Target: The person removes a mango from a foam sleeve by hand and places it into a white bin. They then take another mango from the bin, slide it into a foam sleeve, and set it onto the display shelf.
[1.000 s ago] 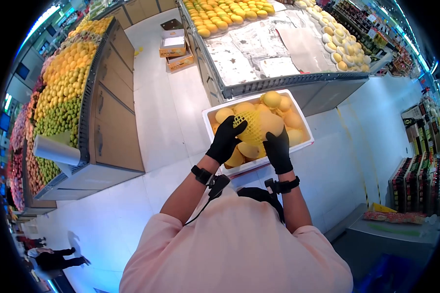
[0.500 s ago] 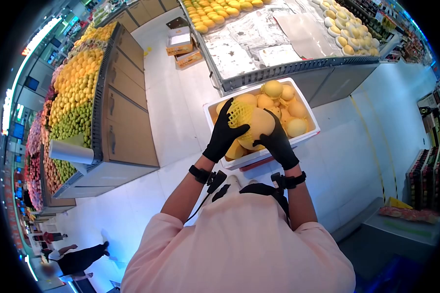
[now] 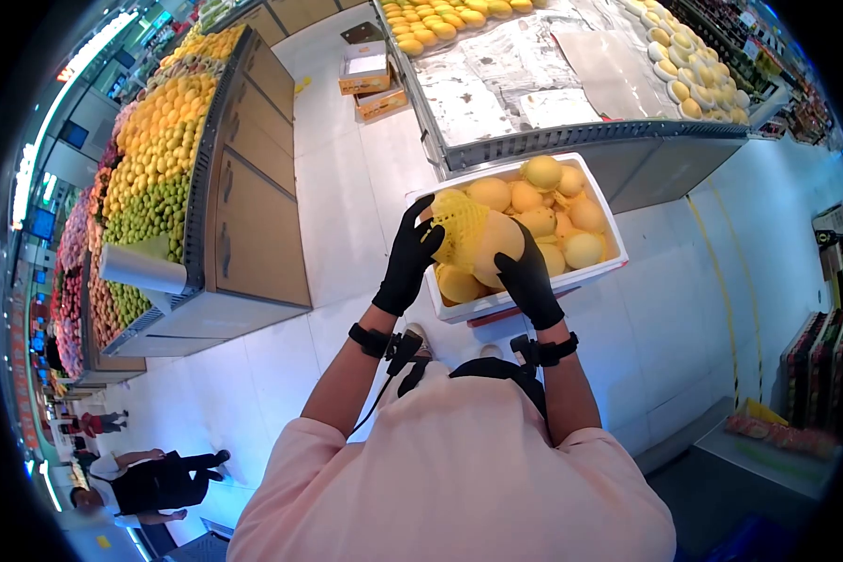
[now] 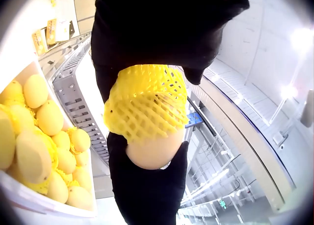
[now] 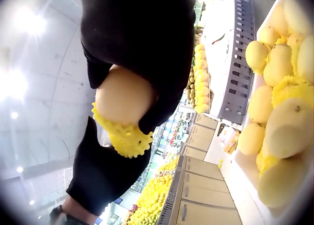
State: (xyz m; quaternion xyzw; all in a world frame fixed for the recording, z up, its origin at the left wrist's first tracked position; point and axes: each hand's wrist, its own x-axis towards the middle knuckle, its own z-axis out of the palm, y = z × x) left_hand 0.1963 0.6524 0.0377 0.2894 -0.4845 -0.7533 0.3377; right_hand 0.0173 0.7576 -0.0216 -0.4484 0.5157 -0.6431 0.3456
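Note:
Between two black-gloved hands, over a white foam box [image 3: 618,245] of yellow melons, is a pale yellow melon [image 3: 499,245] partly covered by a yellow foam net [image 3: 459,228]. The left hand [image 3: 408,258] holds the netted end, thumb and fingers spread around it. My right hand [image 3: 531,281] grips the bare end. In the left wrist view the net [image 4: 147,105] covers the upper part of the melon [image 4: 154,151], whose lower end shows bare. The right wrist view shows right-hand fingers curved around the bare melon [image 5: 125,95], the net [image 5: 128,139] at its other end.
Behind the box stands a display counter [image 3: 571,140] with paper sheets and yellow fruit. A long fruit stand [image 3: 159,131] with a plastic roll [image 3: 143,269] is at the left. Cartons [image 3: 365,70] lie on the floor between them. A person [image 3: 159,482] is at the lower left.
The left hand has moved toward the net's outer end, and the melon is tilted differently between the hands. The head view has shifted, and the person at the lower left shows more fully.

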